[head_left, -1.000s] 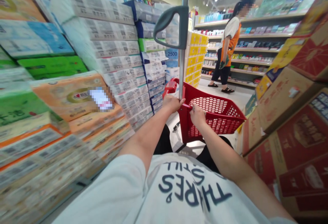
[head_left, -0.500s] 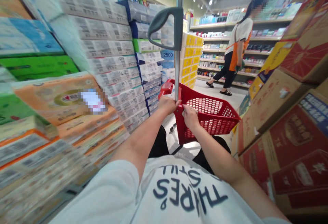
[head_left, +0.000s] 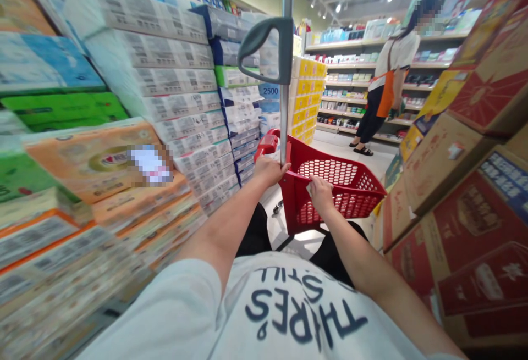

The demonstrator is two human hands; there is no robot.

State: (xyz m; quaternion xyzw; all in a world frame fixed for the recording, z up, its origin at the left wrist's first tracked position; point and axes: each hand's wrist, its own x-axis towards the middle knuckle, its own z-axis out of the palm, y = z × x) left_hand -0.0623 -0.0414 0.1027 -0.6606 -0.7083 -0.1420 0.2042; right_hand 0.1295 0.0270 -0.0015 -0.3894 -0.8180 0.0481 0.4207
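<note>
Above the pale shop floor (head_left: 330, 141), the red basket (head_left: 293, 209) sits straight ahead, a metal pole (head_left: 284, 108) with a grey handle (head_left: 284, 52) rising by its near end. The left hand (head_left: 269, 172) is curled around the rim (head_left: 355, 190) beside the pole; the right hand (head_left: 322, 194) touches the near side, its grip unclear. The holed plastic looks light and stiff, the rim firmest to hold. Paper packs (head_left: 177, 81) crowd the left, cartons (head_left: 445, 165) the right; a person in an orange apron (head_left: 386, 96) is beyond.
</note>
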